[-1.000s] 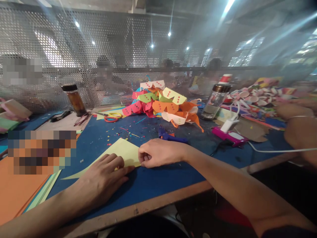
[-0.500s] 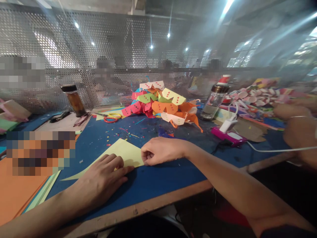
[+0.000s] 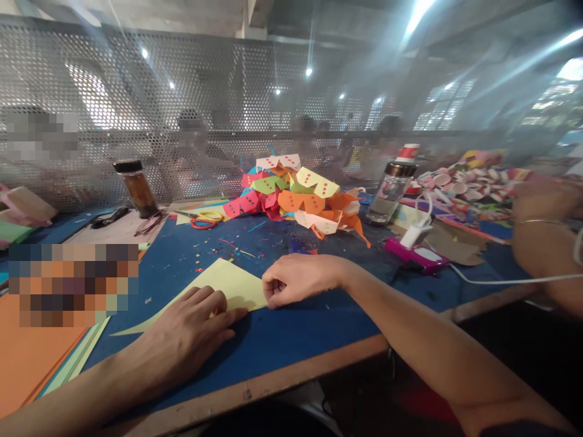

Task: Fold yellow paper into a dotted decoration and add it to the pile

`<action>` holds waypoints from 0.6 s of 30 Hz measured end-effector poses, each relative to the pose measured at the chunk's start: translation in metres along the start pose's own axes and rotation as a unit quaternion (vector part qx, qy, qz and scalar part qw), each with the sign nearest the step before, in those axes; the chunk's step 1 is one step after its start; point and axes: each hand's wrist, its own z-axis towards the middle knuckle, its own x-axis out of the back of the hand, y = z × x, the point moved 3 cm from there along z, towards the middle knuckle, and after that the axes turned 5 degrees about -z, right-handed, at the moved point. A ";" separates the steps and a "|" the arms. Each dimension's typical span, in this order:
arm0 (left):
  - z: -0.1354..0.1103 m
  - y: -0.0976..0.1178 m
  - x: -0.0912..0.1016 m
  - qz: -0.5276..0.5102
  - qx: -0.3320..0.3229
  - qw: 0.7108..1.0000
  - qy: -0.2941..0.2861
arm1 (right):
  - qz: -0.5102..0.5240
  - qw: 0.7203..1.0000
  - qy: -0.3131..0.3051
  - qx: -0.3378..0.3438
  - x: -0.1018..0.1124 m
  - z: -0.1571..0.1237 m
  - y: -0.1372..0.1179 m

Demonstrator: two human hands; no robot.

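A pale yellow sheet of paper point(image 3: 228, 277), apparently folded to a triangle-like shape, lies on the blue tabletop in front of me. My left hand point(image 3: 195, 315) rests across its near edge, palm down, thumb and index finger stretched along the edge and the other fingers bent. At the right corner of the sheet, my right hand point(image 3: 296, 280) is closed, with curled fingers pinching the paper's edge. Beyond it stands a pile of folded coloured paper pieces point(image 3: 303, 200) with red dots. Small paper scraps point(image 3: 228, 246) are scattered behind the sheet.
Scissors point(image 3: 207, 220) and a bottle of brown liquid point(image 3: 136, 193) stand back left; coloured sheets point(image 3: 31, 364) are stacked at left. A glass bottle point(image 3: 387, 197), purple power strip point(image 3: 416, 256) and white cable point(image 3: 501, 281) are at right, near another person's arm point(image 3: 542, 243).
Both my hands keep practically the same place on the yellow paper. The view has shifted slightly, and the other person's arm at the right has moved a little.
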 end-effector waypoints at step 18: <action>-0.005 -0.004 -0.004 -0.024 0.003 1.000 -0.008 | 0.019 0.998 0.044 0.038 -0.007 -0.014 0.005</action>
